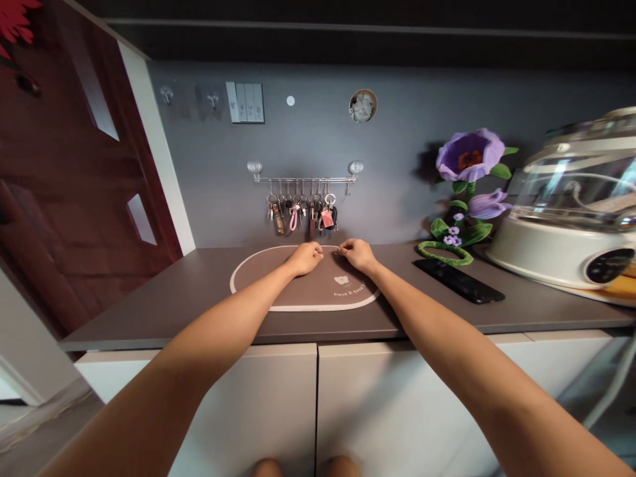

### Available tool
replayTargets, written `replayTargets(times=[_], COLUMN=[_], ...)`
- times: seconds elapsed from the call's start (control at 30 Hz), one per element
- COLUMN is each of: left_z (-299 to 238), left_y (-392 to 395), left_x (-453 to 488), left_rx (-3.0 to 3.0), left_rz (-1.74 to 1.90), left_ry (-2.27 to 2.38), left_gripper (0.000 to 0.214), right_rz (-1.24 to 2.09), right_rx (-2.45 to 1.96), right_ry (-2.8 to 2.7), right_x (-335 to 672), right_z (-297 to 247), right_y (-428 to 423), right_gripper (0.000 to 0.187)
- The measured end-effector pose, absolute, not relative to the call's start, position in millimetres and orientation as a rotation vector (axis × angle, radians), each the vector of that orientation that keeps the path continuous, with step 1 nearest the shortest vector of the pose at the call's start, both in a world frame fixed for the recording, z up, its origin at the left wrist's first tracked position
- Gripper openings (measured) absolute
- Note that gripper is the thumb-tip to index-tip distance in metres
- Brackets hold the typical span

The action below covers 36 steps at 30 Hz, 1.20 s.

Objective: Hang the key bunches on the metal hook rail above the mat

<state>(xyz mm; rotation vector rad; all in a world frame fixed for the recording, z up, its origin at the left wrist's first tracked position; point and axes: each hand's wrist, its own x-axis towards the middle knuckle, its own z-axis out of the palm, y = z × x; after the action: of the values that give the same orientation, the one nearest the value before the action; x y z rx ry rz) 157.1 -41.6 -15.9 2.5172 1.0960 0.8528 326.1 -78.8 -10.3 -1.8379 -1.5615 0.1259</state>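
Center of frame, on the grey counter [149, 305]: your right hand [358, 255] pinches a tiny glinting item [338, 251] between its fingertips, too small to identify. Left hand [305, 258] curled just beside it, grip unclear. Both sit over an oval brown mat [298, 291], white rim, heart logo [341, 280], small print unreadable.

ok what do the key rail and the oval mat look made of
The key rail looks like polished stainless steel, going by the bright metallic sheen along the bar. The oval mat seems to be matte faux leather or silicone, with a dull, smooth brown surface and a pale edge; the look leaves that open.
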Motion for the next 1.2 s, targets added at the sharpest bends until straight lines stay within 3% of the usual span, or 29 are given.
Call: replayTargets(times=[0.57,0.9,1.2], left_z=[-25,-28,-31], left_y=[-33,-31,-28], left_x=[162,167,170], left_rx=[2.325,2.104,2.103], left_rz=[0.966,1.019,1.028], left_ry=[0.956,0.926,0.94], left_gripper=[0.011,0.013,0.015], right_rz=[0.833,0.771,0.581], right_rx=[-1.088,-0.906,-0.929], right_ry=[-1.057,-1.019,-0.96], right_x=[319,321,328], right_z=[5,11,58], right_y=[-94,-90,-61], right_gripper=[0.006,0.031,0.025])
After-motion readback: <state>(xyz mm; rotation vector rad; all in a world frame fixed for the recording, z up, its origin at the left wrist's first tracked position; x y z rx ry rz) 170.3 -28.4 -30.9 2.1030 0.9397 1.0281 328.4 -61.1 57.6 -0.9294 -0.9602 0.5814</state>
